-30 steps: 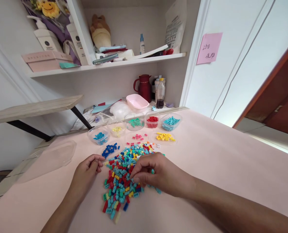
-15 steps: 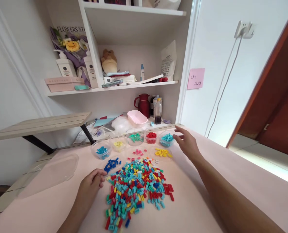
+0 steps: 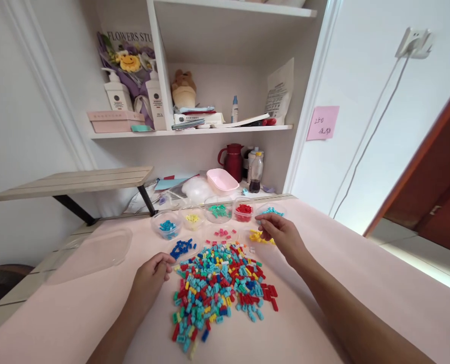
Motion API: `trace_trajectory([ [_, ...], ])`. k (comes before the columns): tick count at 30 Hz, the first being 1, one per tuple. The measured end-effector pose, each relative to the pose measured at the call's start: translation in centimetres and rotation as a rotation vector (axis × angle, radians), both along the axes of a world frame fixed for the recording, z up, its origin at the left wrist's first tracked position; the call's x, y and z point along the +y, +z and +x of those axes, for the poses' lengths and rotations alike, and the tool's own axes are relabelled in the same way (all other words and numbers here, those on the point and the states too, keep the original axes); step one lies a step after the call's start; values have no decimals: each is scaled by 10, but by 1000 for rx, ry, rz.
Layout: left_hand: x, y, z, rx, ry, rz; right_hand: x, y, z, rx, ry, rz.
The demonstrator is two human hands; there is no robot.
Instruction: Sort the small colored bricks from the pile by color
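A heap of small mixed-colour toy building bricks lies on the pink tabletop. My left hand rests at the heap's left edge, beside the dark blue bricks. Its fingers are curled together, and anything between them is hidden. Above the yellow bricks hovers my right hand, fingers stretched forward and thumb apart, with nothing visible in them. Just beyond it stands a clear tub of light blue bricks, partly covered by the hand. Pink bricks lie between the two hands, behind the heap.
Along the back stand clear tubs with blue bricks, pale yellow bricks, green bricks and red bricks. A clear plastic lid lies left. Behind are a pink basin, a red jug and a bottle.
My right hand has moved from beside the light blue tub inward and toward me, over the yellow bricks. My left hand stays by the dark blue bricks. The view has shifted slightly left.
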State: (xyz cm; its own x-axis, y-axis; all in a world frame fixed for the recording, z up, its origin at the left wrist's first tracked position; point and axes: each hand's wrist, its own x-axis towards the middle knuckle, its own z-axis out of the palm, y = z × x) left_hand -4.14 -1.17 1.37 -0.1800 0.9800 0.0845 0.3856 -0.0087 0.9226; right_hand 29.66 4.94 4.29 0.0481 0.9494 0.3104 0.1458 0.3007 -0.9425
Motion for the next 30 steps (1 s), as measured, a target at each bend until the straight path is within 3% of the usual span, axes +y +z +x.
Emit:
trace_trajectory([
  [9,-5,7,5,30,16,-21,-29,9,-30,-523,168,216],
  [19,-2,-4,-1,106,-13,-20,-40,2,-43,-719,373,310],
  [30,-4,0,1,98,-4,-39,-37,-9,-45,-912,316,269],
])
